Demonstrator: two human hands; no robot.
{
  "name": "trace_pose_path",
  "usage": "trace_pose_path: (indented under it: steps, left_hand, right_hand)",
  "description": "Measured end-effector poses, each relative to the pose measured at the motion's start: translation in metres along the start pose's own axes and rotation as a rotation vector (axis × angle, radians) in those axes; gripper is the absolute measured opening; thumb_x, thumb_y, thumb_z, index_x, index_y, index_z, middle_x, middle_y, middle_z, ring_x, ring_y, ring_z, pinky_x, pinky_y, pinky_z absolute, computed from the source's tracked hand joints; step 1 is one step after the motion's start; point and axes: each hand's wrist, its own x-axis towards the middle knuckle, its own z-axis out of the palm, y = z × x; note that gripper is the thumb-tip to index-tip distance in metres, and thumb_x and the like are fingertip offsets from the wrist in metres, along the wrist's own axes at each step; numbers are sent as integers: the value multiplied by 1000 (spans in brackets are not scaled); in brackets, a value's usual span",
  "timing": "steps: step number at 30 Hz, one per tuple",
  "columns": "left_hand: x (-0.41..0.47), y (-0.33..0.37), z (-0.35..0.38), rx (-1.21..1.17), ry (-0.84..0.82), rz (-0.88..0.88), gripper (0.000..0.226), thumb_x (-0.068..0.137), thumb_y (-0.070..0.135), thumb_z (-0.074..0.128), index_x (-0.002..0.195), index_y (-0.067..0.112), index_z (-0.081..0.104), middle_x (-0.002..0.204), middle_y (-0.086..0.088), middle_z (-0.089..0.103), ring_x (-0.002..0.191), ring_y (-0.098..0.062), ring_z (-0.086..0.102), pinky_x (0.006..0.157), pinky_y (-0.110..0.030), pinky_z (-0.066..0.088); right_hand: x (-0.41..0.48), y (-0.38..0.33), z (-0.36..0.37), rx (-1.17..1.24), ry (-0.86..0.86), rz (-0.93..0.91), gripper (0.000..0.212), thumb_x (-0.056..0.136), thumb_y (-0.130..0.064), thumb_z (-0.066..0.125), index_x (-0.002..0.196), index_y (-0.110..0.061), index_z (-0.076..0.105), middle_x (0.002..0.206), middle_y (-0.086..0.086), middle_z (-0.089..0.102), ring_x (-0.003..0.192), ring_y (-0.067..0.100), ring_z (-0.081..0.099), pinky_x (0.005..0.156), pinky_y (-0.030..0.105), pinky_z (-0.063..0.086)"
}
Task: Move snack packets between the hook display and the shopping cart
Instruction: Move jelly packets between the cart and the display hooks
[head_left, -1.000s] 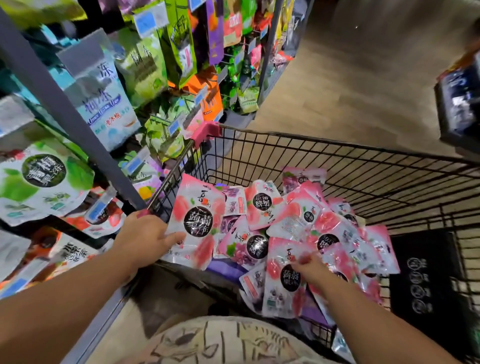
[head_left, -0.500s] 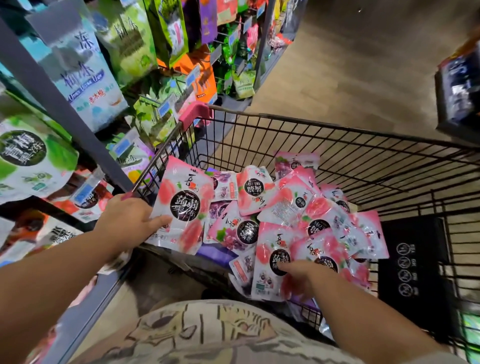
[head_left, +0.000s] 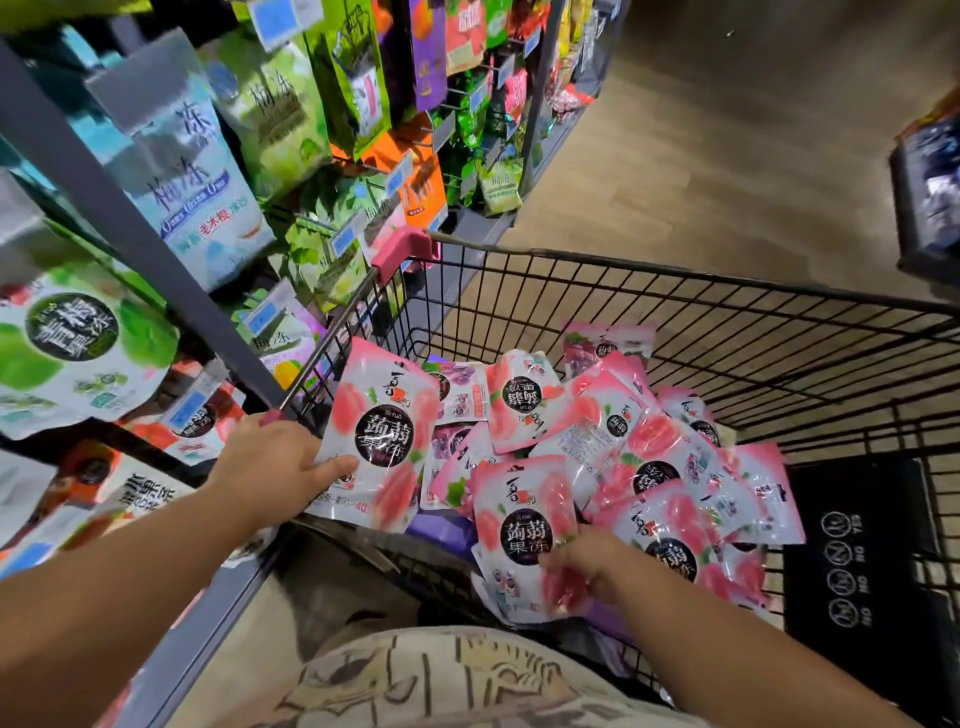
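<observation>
While the left hand (head_left: 270, 462) grips one pink packet (head_left: 384, 436) by its lower edge, propped upright against the cart (head_left: 675, 270) rim beside the hook display (head_left: 332, 156) — likely staged for hanging — the right hand (head_left: 587, 561) pinches a second packet (head_left: 524, 525) atop the pile in the cart, apparently to lift it free.

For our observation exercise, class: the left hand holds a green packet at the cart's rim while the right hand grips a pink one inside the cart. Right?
No. In the head view the left hand holds a peach-pink packet, not a green one; the right hand does grip a pink packet inside the cart.
</observation>
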Motion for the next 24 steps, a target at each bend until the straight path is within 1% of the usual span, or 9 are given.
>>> trace_pose_path:
  steps: [2,4,8,11,15,18,20,22,24]
  left_hand:
    - [-1,1,-1,-17,6,-4,61,86,66,41,50,17,41,60,0,53,63,-18,50,94,-37,32]
    - [0,2,-3,-23,20,-5,61,87,66,41,51,17,42,60,0,53,63,-18,50,95,-36,32]
    - [0,3,-5,1,-10,-3,69,84,76,28,56,17,48,64,2,54,68,-16,49,95,-31,27]
    - [-3,3,-7,2,-16,-8,69,84,76,26,57,17,47,66,2,54,69,-15,48,96,-31,27]
    - [-5,7,-13,0,-36,-13,58,92,64,33,57,18,43,66,4,52,72,-14,48,106,-29,18]
    - [-9,9,-21,-63,-82,-39,57,93,61,35,55,19,39,60,4,45,76,-16,51,113,-33,15]
    - [-13,13,-27,-172,-105,-79,54,94,61,35,62,19,50,63,6,49,93,-16,56,114,-33,11]
    - [-18,18,-37,-409,-47,-101,47,94,59,36,72,25,60,78,13,59,105,-6,53,116,-29,7]
    - [-21,18,-48,-649,21,-170,33,98,42,45,77,21,60,88,11,58,104,-10,55,111,-23,16]
  right_hand:
    - [1,2,2,-82,7,-36,18,80,-7,75,92,-1,63,85,13,67,74,25,64,68,37,58]
    - [-4,3,3,-95,-1,-40,20,86,-9,69,101,4,64,87,14,68,74,26,66,76,43,60]
    - [-22,-11,-5,-7,56,-147,36,95,-20,61,126,-4,55,120,19,64,105,30,61,100,44,48]
    - [-38,-28,-10,133,121,-216,35,98,-15,55,130,-3,52,128,21,58,100,26,53,92,38,44]
    - [-53,-49,-16,382,155,-293,30,98,-15,53,128,-7,53,124,19,59,96,27,57,96,48,48]
    - [-70,-70,-23,513,172,-401,17,99,-19,53,115,-18,57,109,8,61,98,25,58,91,45,52]
    - [-79,-86,-27,554,177,-476,20,98,-22,54,118,-21,57,112,7,60,101,23,59,92,44,52]
    - [-91,-102,-28,566,177,-562,13,99,-20,53,109,-17,60,109,8,63,91,19,61,79,36,52]
    - [-105,-120,-25,575,176,-636,10,99,-17,52,103,-20,61,105,6,67,89,19,62,75,34,50]
